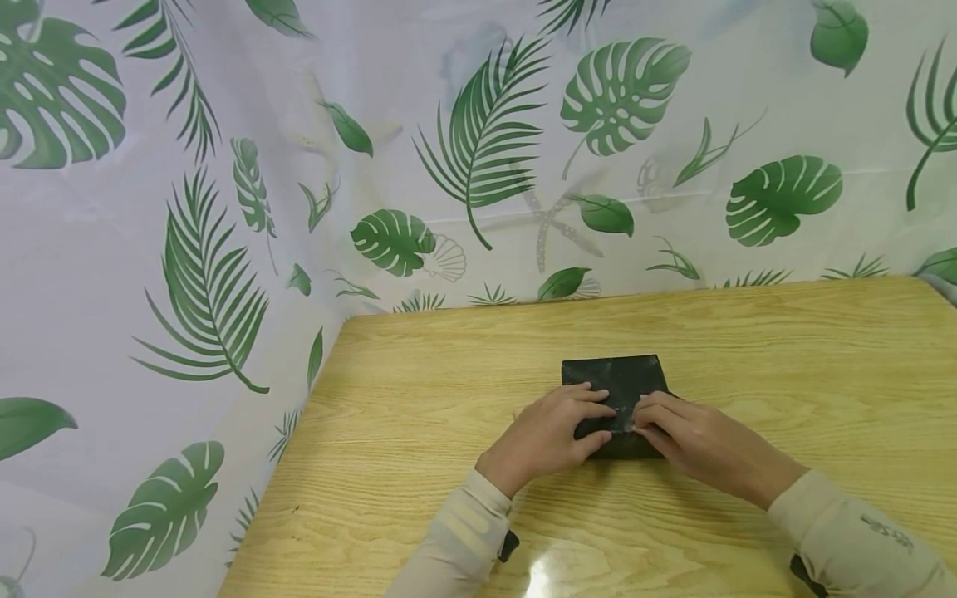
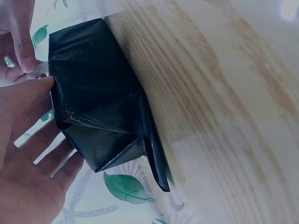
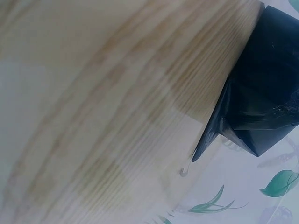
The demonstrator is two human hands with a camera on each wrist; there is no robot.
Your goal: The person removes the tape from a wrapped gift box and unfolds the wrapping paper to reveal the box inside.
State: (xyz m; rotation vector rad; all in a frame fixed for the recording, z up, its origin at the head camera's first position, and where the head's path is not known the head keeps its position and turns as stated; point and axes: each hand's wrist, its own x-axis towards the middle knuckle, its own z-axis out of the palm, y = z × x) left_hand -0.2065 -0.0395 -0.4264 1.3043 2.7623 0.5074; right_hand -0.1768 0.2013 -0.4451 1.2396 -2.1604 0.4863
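Note:
A flat, roughly rectangular package (image 1: 613,374) wrapped in shiny black plastic lies on the table. Its folded end and a protruding flap show in the left wrist view on the black package (image 2: 93,84), and part of it appears at the right wrist view's edge. My left hand (image 1: 549,428) rests on the package's left side with fingers spread and extended. From the right, my right hand (image 1: 695,432) pinches a small clear strip (image 2: 38,71), which looks like tape, at the package's surface. Most of that strip is hidden by the fingers.
The package lies on a light wood-grain table (image 1: 419,374). Behind it and to the left hangs a white curtain (image 1: 284,249) printed with green leaves. A bright reflection shows near the table's front.

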